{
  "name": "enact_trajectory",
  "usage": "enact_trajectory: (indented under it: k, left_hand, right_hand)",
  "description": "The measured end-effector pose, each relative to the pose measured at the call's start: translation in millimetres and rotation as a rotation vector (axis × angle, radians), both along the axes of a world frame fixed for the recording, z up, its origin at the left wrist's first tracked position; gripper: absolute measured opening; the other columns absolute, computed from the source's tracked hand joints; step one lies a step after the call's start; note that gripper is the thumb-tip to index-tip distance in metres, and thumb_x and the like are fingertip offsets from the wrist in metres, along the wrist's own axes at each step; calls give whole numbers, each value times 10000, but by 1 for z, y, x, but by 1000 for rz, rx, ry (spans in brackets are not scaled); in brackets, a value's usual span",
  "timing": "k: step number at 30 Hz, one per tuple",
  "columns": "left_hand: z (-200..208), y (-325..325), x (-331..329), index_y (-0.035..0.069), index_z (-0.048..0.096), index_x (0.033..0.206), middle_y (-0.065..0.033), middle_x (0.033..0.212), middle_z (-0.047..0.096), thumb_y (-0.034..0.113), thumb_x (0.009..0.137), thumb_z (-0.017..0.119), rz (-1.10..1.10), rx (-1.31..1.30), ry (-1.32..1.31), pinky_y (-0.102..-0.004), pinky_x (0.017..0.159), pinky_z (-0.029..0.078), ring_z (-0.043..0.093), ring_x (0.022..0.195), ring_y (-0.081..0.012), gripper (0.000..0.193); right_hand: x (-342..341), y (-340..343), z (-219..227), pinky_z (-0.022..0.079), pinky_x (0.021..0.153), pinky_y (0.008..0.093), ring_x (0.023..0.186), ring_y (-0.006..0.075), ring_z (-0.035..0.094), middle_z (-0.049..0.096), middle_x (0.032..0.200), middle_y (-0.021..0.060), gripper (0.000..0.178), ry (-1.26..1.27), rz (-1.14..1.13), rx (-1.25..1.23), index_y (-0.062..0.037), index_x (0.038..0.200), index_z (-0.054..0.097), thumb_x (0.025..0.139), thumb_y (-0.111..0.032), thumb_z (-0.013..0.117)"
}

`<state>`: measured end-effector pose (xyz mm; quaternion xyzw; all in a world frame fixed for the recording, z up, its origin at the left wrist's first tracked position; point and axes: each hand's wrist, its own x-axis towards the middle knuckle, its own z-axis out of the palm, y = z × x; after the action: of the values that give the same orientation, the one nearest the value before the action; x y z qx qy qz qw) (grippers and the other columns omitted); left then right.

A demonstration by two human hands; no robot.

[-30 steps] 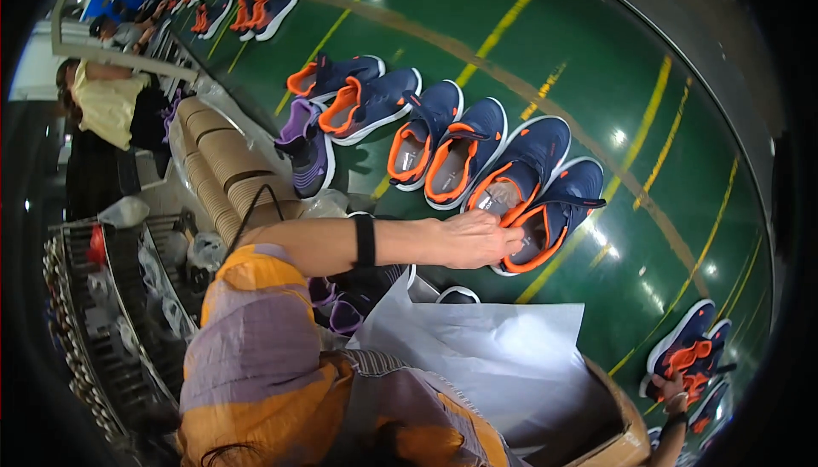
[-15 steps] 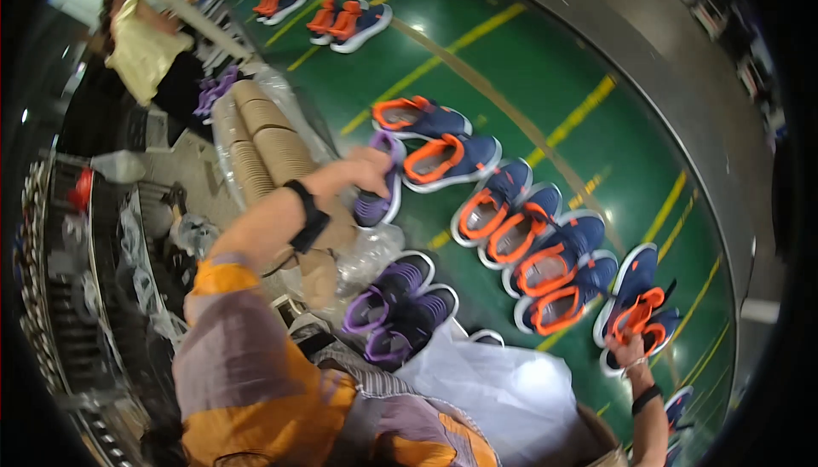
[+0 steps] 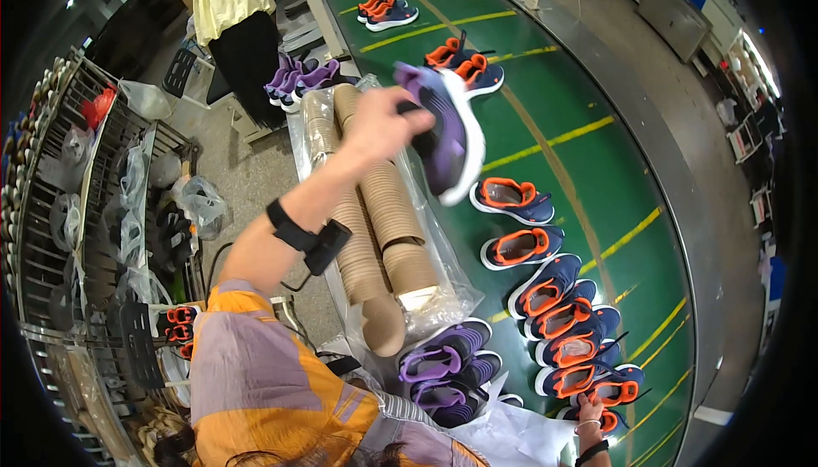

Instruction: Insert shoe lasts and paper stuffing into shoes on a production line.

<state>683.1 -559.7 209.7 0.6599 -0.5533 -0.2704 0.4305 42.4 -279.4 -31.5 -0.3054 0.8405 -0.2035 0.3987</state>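
Purple shoe [image 3: 445, 139], just one, is gripped by the left hand [image 3: 382, 126]; right hand [image 3: 589, 410] grasps one navy shoe [image 3: 619, 392].

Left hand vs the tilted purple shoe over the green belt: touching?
Touching. The head view shows the left hand gripping the purple shoe, fingers against its upper.

Up goes the purple shoe [image 3: 447, 135] in the left hand [image 3: 383, 126]! The right hand [image 3: 588, 410] brings its navy pair [image 3: 617, 393] beside the row [image 3: 564, 322].
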Motion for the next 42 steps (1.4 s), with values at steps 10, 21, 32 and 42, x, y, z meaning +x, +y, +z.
enact_trajectory:
  k: [10,21,32,42]
  left_hand:
    - [-41,-85,275,-82,631,920,-135,911,642,54,750,652,658,5,540,-326,730,470,616,803,-212,219]
    - [-67,-121,279,93,642,1068,-187,1113,614,557,774,586,340,610,-1072,-452,855,471,586,1032,-382,552]
    - [-66,50,1,38,558,1111,-139,1133,561,177,729,709,-1432,0,-451,-406,927,405,507,1094,-319,434]
    - [-99,161,2,23,502,1173,-149,1147,534,230,705,717,-1695,-103,-449,-423,947,372,482,1105,-309,556]
  right_hand:
    - [67,-67,2,462,719,375,745,312,591,626,824,196,371,308,262,-100,30,977,590,712,-208,691]
    - [123,-92,43,453,812,482,1034,416,531,551,1070,256,642,703,257,-42,-56,1240,389,711,-253,695]
    - [355,-18,119,465,592,286,634,176,579,588,736,86,69,60,29,-583,6,808,611,762,-38,637]
    - [428,16,116,463,543,292,549,206,588,610,641,121,183,-284,295,-390,18,770,637,782,-158,683]
